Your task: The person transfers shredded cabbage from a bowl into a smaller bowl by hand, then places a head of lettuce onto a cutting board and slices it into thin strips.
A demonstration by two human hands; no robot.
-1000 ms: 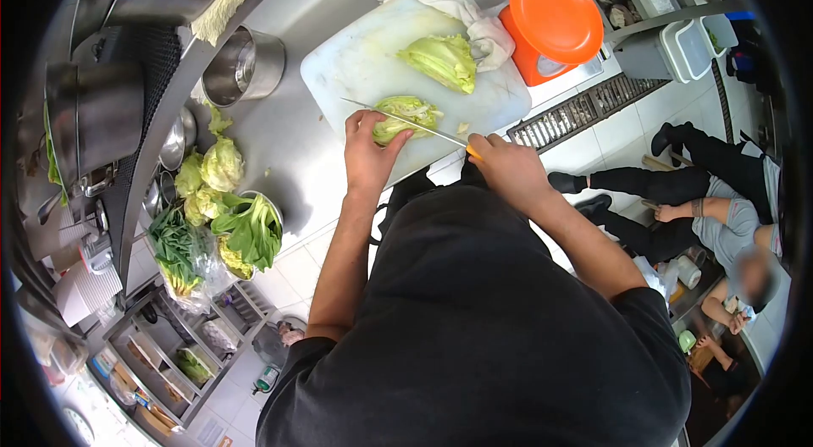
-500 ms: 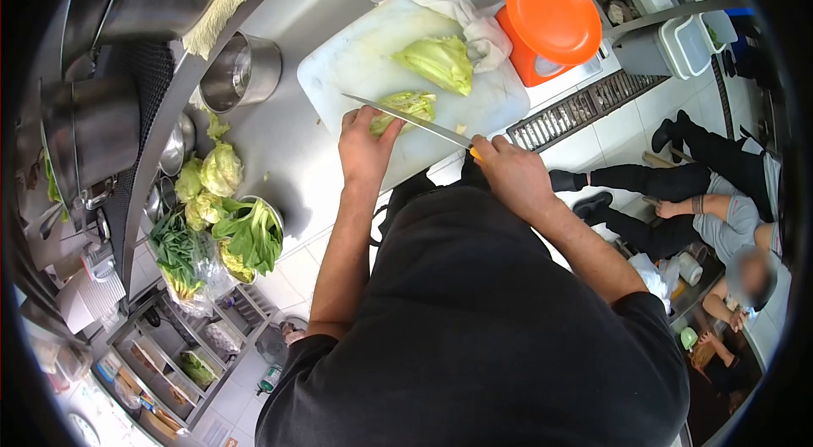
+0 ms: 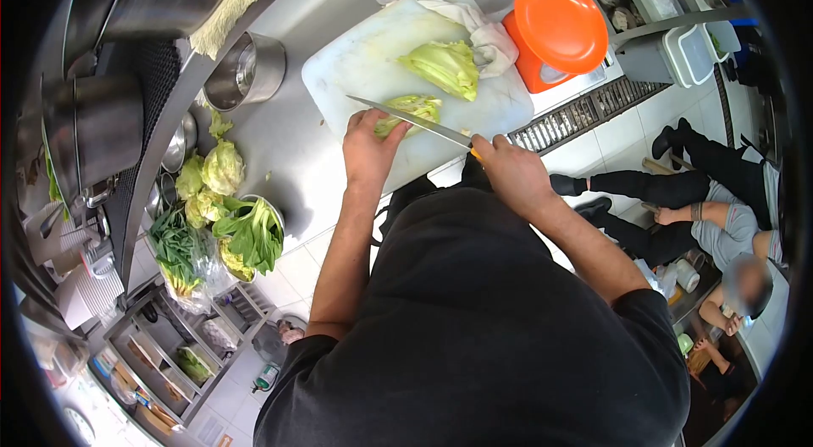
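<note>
Left hand (image 3: pixel 368 151) has its fingers curled down over the cabbage piece (image 3: pixel 417 105), pinning it to the cutting board (image 3: pixel 356 66) - a loose claw, not a full fist. Right hand (image 3: pixel 512 172) is closed tight round the yellow handle of the knife (image 3: pixel 405 119), with the blade lying slantwise across the piece and its tip past the left fingers. The piece sits close to the board's near edge, which runs just inside the edge of the steel counter (image 3: pixel 288 142).

Bare board lies open left of and beyond the blade. A bigger cabbage chunk (image 3: pixel 445 66) lies further back, apart from the cut piece, with a white cloth (image 3: pixel 484 34) at the board's far right corner touching it. An orange container (image 3: pixel 559 24) stands just off the board's right edge. A steel pot (image 3: pixel 246 70) stands left of the board across a strip of bare counter. Loose cabbage leaves (image 3: pixel 218 166) and leafy greens (image 3: pixel 247 231) crowd the counter's left end - well apart from the hands. A person (image 3: pixel 720 227) sits on the floor to the right
</note>
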